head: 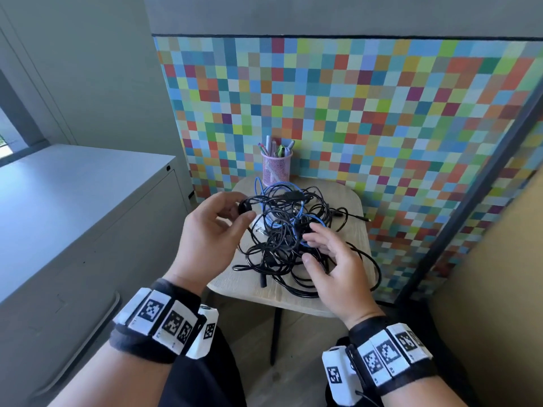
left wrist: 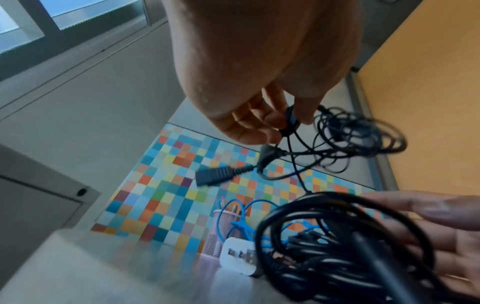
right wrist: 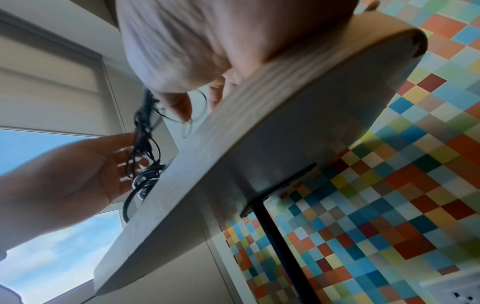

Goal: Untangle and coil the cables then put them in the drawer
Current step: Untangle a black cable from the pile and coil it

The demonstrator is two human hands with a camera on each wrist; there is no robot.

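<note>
Head view: pink mesh cup holds pens; left fingers pinch cable, right fingers spread.

Wooden table: cables, pen cup.

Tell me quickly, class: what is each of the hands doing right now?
Left hand: pinching a small black piece on a thin black cable.
Right hand: open, fingers spread over the cable tangle, gripping nothing.

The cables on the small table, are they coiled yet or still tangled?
Tangled. The black cables and blue cable lie looped through each other on the table; the left hand pinches one black piece.
</note>
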